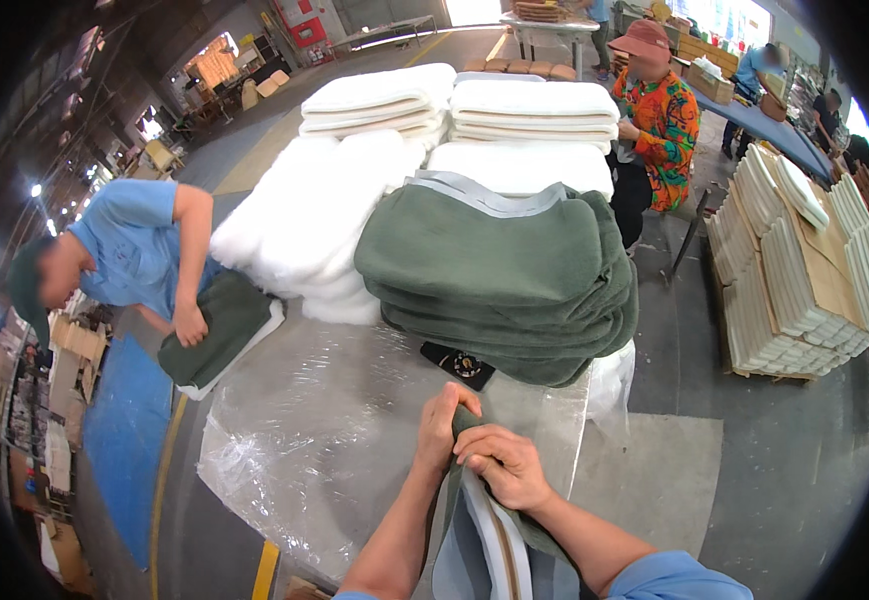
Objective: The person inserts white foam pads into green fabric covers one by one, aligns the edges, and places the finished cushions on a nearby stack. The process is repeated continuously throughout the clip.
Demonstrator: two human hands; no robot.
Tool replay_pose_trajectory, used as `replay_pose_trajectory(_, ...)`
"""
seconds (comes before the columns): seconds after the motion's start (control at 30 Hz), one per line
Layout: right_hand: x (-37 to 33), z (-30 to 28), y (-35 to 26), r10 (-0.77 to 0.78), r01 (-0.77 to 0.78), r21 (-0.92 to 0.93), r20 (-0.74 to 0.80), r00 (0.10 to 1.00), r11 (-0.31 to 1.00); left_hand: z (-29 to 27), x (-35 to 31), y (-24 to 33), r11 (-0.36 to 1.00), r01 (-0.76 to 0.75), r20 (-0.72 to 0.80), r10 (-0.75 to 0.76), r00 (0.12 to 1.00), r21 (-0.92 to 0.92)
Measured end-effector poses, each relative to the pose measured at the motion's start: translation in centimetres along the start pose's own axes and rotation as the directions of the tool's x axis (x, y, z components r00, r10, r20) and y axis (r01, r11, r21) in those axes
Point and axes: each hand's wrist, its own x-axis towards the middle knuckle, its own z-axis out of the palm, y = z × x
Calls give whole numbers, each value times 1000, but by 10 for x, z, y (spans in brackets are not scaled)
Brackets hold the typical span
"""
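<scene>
Close to me at the lower middle is a dark green fabric cover point(474, 545), its pale grey inner side and a long brownish zipper strip showing. My left hand point(444, 430) is closed on its top corner. Just right of it, my right hand point(504, 463) wraps its fingers over the same upper edge. Beyond my hands lies a stack of similar green covers point(489, 250), the top one with a pale strip along its far edge. A flat black item point(457, 365) with a round pattern is partly under the stack's near side.
Plastic film covers the table point(304, 420). Folded white batting point(304, 210) is piled behind and left of the covers. At left, a person in blue point(139, 240) handles a green-and-white piece. Behind right stands a person in a patterned shirt point(662, 130); a loaded pallet point(794, 270) is farther right.
</scene>
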Motion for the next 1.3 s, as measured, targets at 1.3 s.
replay_pose_trajectory(1.3,13,-35,22,480,-486,182,78,874,855,-47,-40,-22,948,313,-95,-307,947,52)
